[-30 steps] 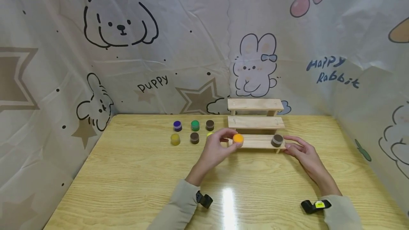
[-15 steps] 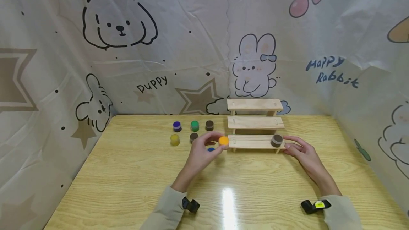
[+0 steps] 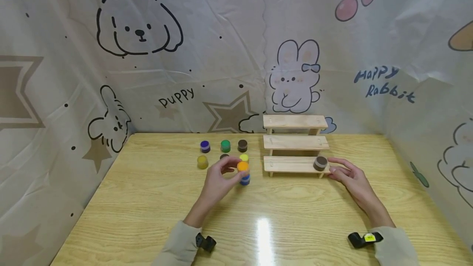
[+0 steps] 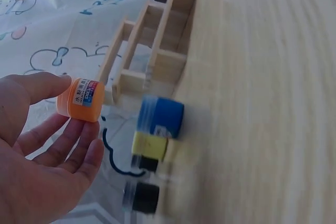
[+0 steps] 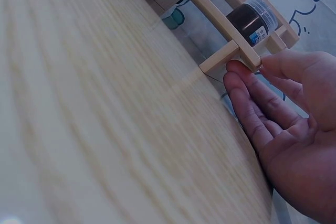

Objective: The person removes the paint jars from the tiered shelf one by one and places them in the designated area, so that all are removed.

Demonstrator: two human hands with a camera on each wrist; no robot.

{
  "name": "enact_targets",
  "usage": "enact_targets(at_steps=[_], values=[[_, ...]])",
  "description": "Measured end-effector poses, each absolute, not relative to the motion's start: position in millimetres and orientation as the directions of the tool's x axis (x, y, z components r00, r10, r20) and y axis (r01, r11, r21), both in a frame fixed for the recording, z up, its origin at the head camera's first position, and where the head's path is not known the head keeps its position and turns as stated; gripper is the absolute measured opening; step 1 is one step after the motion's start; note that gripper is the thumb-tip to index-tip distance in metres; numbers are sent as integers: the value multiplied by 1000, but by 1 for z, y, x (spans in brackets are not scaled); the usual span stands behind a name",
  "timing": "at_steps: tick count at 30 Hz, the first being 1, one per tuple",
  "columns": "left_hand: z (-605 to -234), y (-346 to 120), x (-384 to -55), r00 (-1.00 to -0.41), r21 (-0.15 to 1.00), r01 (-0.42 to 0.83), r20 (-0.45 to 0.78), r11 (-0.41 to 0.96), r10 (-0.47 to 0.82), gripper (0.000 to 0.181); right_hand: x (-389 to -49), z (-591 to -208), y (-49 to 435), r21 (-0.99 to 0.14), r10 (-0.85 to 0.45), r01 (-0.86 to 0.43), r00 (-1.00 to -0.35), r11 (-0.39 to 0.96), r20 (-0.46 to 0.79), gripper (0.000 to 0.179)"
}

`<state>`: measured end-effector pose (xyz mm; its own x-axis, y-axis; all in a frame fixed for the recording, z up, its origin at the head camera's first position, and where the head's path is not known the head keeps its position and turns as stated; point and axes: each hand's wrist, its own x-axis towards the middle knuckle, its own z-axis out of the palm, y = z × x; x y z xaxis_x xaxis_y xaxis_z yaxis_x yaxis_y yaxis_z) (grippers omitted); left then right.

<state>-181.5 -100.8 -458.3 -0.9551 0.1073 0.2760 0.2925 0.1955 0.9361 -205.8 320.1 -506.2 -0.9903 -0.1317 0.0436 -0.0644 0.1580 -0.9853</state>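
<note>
My left hand (image 3: 218, 184) pinches an orange paint jar (image 3: 242, 167) between thumb and fingers. The label on the orange jar faces the left wrist camera. Below it in the head view stands a blue paint jar (image 3: 245, 180), partly covered by the orange one. My right hand (image 3: 351, 180) grips the right end of the lowest step of a three-tier wooden display rack (image 3: 295, 143), thumb above and fingers underneath. On that step, near the held end, sits a dark paint jar (image 5: 252, 22) with a clear lid.
Left of the rack, more paint jars stand in rows: a purple jar (image 3: 205, 147), a green jar (image 3: 225, 146), a dark brown jar (image 3: 242, 145), a mustard jar (image 3: 202, 161) and a bright yellow jar (image 3: 244, 158). Another dark jar (image 4: 145, 198) is mostly behind my left hand. A printed curtain (image 3: 221, 65) encloses the table.
My left hand has carried the orange jar leftward, from in front of the lowest step to over the blue jar. My right hand, the rack and its dark jar have stayed put.
</note>
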Motion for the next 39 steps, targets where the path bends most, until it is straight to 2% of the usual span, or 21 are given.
enact_targets(at_steps=[9, 15, 27, 39], values=[[-467, -125, -181, -970, 929, 242, 222, 281, 101, 33, -205, -507, 320, -990, -124, -55, -992, 133, 38, 48], [-472, -135, -185, -982, 922, 190, 174, 336, 77, 33, -204, -506, 321, -983, -109, -50, -994, 175, 31, 47], [-478, -147, -188, -994, 926, 107, 91, 361, 61, 30, -204, -504, 320, -980, -114, -51, -993, 191, 29, 50], [-483, -153, -189, -996, 918, 84, 61, 387, 72, 30, -205, -504, 319, -981, -119, -54, -992, 188, 32, 50]])
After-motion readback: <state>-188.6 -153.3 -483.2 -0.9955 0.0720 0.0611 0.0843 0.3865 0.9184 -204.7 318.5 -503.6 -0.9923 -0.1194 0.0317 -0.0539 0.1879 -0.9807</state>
